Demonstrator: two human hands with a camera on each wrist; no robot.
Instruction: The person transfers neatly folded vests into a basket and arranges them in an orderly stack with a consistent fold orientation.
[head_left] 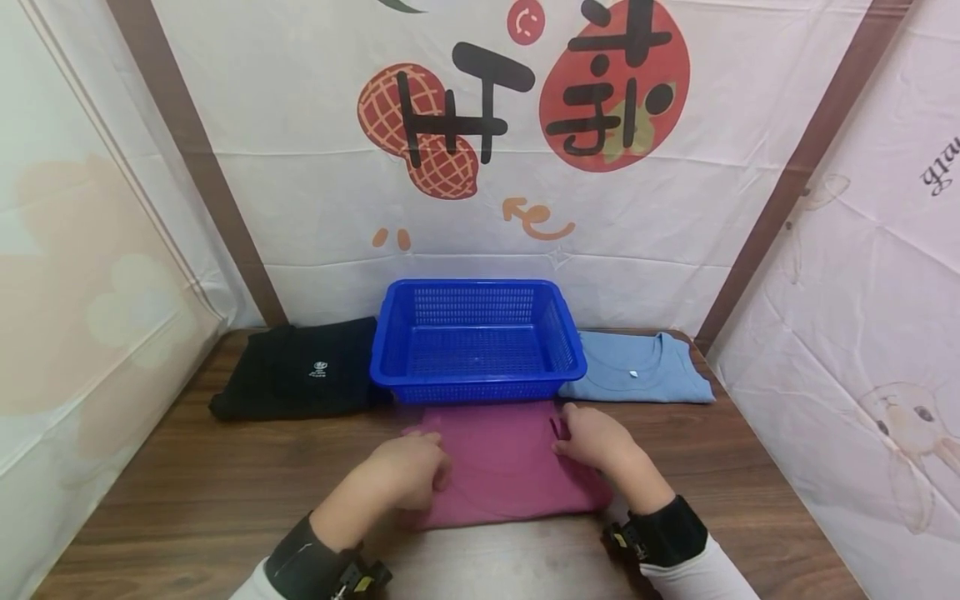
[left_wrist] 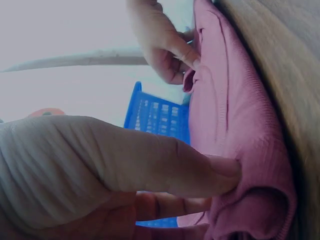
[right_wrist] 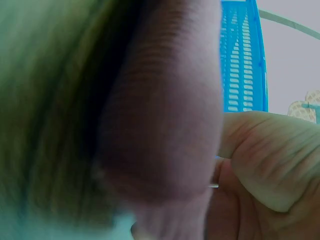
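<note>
A folded pink shirt (head_left: pixel 502 462) lies flat on the table, with a faint curved neckline on its upper side. My left hand (head_left: pixel 411 468) is at its left edge. Thumb and fingers of that hand grip the cloth in the left wrist view, beside a rolled fold. At the right edge my right hand (head_left: pixel 596 437) pinches a small raised flap of the shirt, also seen in the left wrist view. The right wrist view is blurred; the shirt's thick folded side (right_wrist: pixel 165 115) fills its middle, and the right fingertips are mostly hidden.
Just behind the shirt stands a blue plastic basket (head_left: pixel 476 392) with nothing in it. A folded black garment (head_left: pixel 292 371) lies left of it, a folded light blue shirt (head_left: pixel 637 371) right of it. Printed cloth walls (head_left: pixel 300 200) enclose the wooden table (head_left: pixel 172 492).
</note>
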